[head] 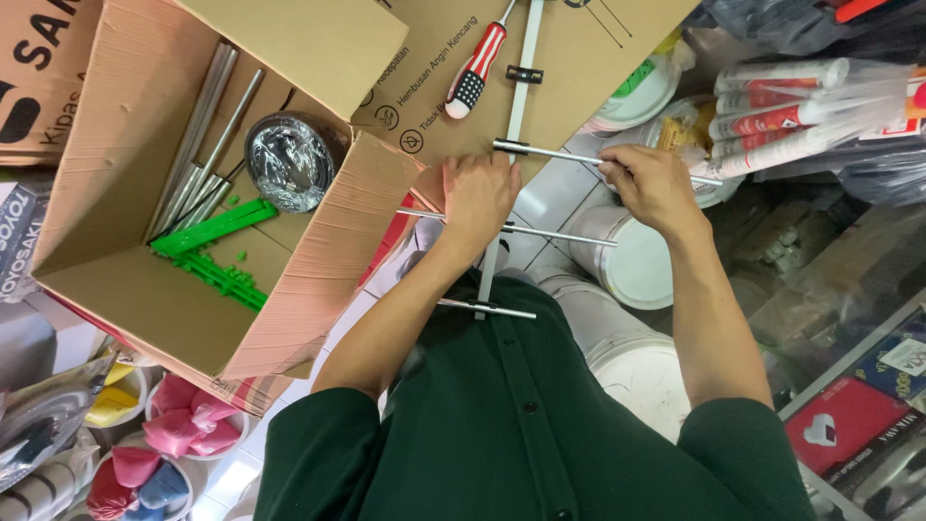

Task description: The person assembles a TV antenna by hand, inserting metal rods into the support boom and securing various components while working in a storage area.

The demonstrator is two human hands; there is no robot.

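A slim white boom (514, 116) with thin metal cross-rods (559, 234) runs from the person's chest over a flattened cardboard sheet (579, 58). The left hand (477, 193) wraps the boom, seemingly closed; the right hand (654, 183) pinches the upper rod (555, 152). The boom's far end is cut off. A striped screwdriver (476, 72) lies nearby.

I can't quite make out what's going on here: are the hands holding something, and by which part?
Yes. The left hand grips the white central bar of a rod assembly where a cross rod meets it; the right hand pinches that thin metal cross rod farther out.
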